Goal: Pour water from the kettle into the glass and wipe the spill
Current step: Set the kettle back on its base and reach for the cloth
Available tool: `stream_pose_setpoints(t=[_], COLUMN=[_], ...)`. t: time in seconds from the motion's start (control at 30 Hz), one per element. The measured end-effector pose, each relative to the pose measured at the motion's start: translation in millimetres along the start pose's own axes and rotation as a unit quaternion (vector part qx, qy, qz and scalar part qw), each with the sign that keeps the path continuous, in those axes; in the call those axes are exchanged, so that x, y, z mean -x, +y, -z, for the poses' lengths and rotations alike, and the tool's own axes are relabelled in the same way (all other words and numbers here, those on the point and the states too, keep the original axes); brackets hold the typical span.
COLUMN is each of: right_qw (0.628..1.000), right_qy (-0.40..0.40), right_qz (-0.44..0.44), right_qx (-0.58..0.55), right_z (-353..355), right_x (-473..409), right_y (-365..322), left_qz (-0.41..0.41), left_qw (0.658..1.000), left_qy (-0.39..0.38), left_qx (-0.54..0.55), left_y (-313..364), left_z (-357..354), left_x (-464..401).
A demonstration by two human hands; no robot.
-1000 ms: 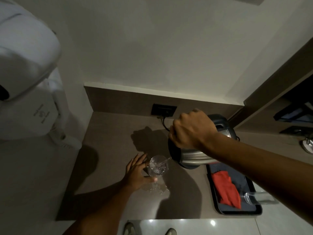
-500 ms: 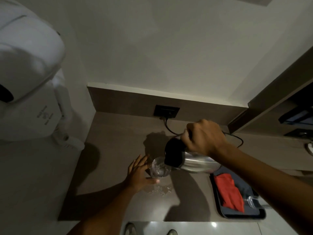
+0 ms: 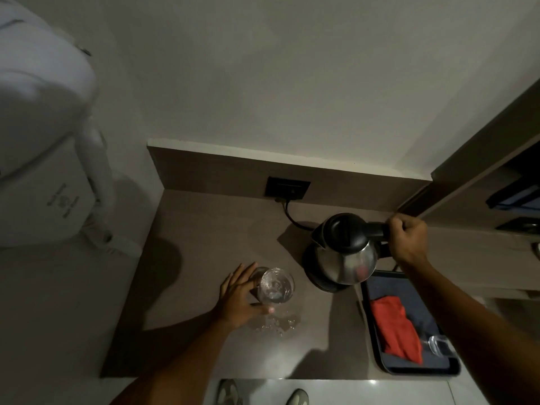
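Note:
A steel kettle (image 3: pixel 344 263) with a black lid stands upright on its black base, right of centre on the brown counter (image 3: pixel 198 235). My right hand (image 3: pixel 407 242) is closed around its black handle. A clear glass (image 3: pixel 276 286) holding water stands left of the kettle. My left hand (image 3: pixel 241 296) wraps around the glass from the left, thumb in front. A small puddle of spilled water (image 3: pixel 276 324) lies on the counter just in front of the glass. A red cloth (image 3: pixel 394 327) lies on the dark tray.
The dark tray (image 3: pixel 409 371) sits at the counter's right front corner with a second glass (image 3: pixel 436 344) lying on it. The kettle cord runs to a black wall socket (image 3: pixel 287 188). A white appliance (image 3: pixel 43 135) hangs at the left. Shelves stand at the right.
The kettle was tilted over the glass; my right hand has swung it back right and set it upright on its base. My left hand stayed on the glass.

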State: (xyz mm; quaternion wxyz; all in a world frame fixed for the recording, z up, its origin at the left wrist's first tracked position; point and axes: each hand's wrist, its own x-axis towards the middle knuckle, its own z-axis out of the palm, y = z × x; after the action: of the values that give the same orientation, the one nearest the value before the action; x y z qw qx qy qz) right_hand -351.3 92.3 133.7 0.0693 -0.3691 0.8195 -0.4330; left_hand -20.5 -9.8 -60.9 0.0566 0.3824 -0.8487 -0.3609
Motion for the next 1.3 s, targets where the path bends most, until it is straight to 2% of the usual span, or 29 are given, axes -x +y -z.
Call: stream_pose_setpoints(t=[0.17,0.63,0.9,1.03,1.17,1.23,1.3], right_qw=[0.998,0.99,0.993,0.997,0.994,0.991,0.99], right_qy=[0.035,0.034,-0.002,0.002,0.076,0.114,0.094], right_qz=[-0.022,-0.086,-0.053,-0.039,-0.067,-0.067,-0.074], right_qx=[-0.056,-0.109,-0.105,-0.066,-0.048,-0.001,0.081], right_z=[-9,-13,-10,-8,-5,-3,-3], right_x=[-2,-5,2,10,32,63,101], right_y=[29,73,79,77,76,89,106], left_qz=[0.004,0.006,0.005,0.011,0.008,0.008,0.002], left_qw=[1.0,1.0,1.0,1.0,1.0,1.0,1.0], left_qy=[0.012,0.023,0.02,0.016,0.015,0.015,0.02], left_qx=[0.005,0.015,0.008,0.004,0.009,0.015,0.019], left_y=[1,1,1,4,5,5,4], left_z=[-1,-2,-2,-1,0,0,0], left_x=[0,-1,-2,-1,0,1,1])
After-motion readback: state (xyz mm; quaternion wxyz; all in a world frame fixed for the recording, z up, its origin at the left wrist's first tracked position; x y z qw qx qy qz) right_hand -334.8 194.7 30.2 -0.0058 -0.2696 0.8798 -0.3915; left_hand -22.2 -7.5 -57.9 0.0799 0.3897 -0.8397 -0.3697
